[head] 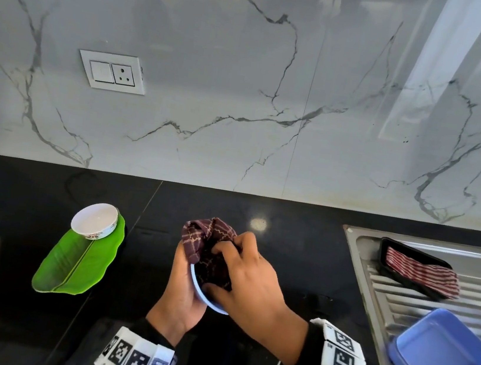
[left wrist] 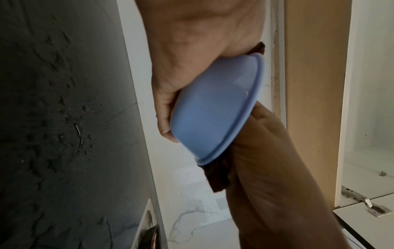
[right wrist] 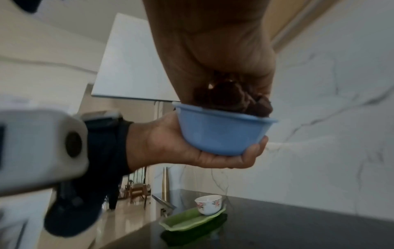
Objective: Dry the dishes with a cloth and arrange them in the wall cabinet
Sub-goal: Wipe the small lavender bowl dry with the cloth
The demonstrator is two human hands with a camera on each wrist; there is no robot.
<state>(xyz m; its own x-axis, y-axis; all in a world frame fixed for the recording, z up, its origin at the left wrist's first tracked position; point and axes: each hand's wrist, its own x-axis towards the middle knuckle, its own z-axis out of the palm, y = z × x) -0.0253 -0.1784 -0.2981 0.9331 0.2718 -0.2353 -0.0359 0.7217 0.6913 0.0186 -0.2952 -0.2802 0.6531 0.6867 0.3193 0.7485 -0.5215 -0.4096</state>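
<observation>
Two hands are engaged on one dish: a small blue plastic bowl (head: 207,296) is held above the black counter (head: 300,252), in front of the person. The drying step is judged to be in hand, with the inside of the bowl being wiped. The bowl is cupped from below by the left hand (head: 183,292), whose fingers (right wrist: 251,151) are curled under its base and whose palm lies against its wall. A dark maroon patterned cloth (head: 209,240) is bunched into the bowl's mouth and is pinched and pressed there by the right hand (head: 250,279), its fingers bent over the folds; some cloth spills over the far rim. In the left wrist view the bowl's outer wall (left wrist: 213,109) is seen bare.

Little of the task is judged complete. A white floral bowl (head: 94,220) stands on a green leaf-shaped tray (head: 76,264) to the left, well apart from the hands, and a blue rectangular container (head: 440,356) lies on the steel drainboard (head: 402,298) at the right, near a black tray (head: 402,251) with a striped cloth (head: 424,273) draped across it. Water drops (left wrist: 81,128) are visible on the counter.

The next move is judged to call for the cloth to be turned round the inner wall, then over the outside, before the bowl is lifted to the wall cabinet; only part of an open cabinet (left wrist: 373,118) is shown.
</observation>
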